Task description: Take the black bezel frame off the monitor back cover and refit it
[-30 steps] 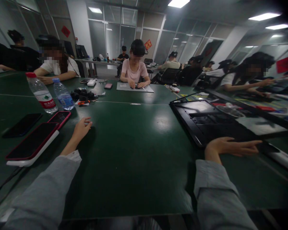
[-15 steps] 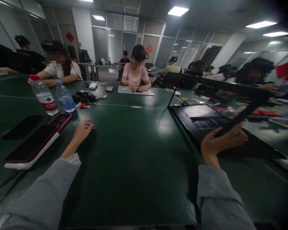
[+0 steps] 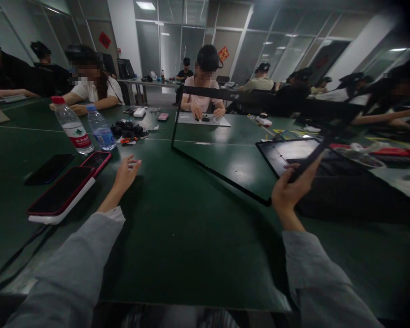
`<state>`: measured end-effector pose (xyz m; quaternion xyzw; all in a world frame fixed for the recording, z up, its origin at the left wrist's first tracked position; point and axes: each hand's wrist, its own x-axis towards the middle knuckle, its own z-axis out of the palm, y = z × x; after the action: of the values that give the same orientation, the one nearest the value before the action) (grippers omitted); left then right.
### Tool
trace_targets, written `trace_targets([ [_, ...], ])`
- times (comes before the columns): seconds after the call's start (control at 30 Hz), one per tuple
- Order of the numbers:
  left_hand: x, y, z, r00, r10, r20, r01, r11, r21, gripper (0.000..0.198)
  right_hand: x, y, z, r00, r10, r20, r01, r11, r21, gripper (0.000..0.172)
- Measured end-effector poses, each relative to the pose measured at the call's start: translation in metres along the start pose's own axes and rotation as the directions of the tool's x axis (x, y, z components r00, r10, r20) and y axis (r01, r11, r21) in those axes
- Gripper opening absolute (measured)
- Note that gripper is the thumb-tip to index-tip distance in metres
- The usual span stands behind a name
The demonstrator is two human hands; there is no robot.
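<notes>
My right hand [image 3: 291, 191] grips the near edge of a thin black rectangular frame [image 3: 218, 175], lifted and tilted over the green table [image 3: 191, 228]. Through the frame's opening the table shows. Behind it lies a black panel [image 3: 294, 152] flat on the table. My left hand [image 3: 126, 169] rests on the table with fingers spread, holding nothing, just right of a red-cased phone [image 3: 96, 160].
Two more phones [image 3: 59, 191] [image 3: 49, 167] lie at left. Two water bottles [image 3: 73, 132] [image 3: 101, 128] stand behind them, with black parts and orange-handled cutters [image 3: 127, 132] nearby. Several people sit around the table; one opposite works on a grey mat [image 3: 203, 120]. Clutter fills the right side.
My right hand went from lying flat on the black panel to gripping the frame, raising it and swinging it leftward. The left hand stayed on the table.
</notes>
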<state>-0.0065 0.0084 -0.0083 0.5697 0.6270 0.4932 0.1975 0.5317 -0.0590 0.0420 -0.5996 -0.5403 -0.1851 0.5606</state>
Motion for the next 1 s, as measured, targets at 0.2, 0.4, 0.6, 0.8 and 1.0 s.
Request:
trace_targets([
  [0.2,-0.003,0.012,0.006,1.0,-0.009,0.002,0.009,0.987,-0.162,0.081,-0.004,-0.003,0.013,0.993,0.016,0.12,-0.041,0.977,0.208,0.06],
  [0.4,-0.016,0.035,0.004,0.983,-0.156,0.1,0.179,0.941,-0.287,0.046,-0.01,0.034,0.031,0.935,0.133,0.33,-0.182,0.975,0.123,0.051],
  [0.6,-0.017,0.031,0.004,0.965,-0.245,0.089,0.257,0.951,-0.171,0.026,-0.028,0.081,0.057,0.741,0.23,0.631,-0.401,0.905,0.142,0.068],
  [0.8,-0.017,0.023,-0.009,0.997,-0.074,0.023,0.055,0.883,0.466,0.03,-0.03,0.08,0.06,0.773,0.12,0.623,-0.274,0.949,0.158,0.058],
  [1.0,-0.024,0.019,-0.003,0.999,0.045,0.03,-0.054,0.824,0.564,0.038,-0.025,0.08,0.055,0.799,0.171,0.576,-0.175,0.983,-0.05,0.052],
])
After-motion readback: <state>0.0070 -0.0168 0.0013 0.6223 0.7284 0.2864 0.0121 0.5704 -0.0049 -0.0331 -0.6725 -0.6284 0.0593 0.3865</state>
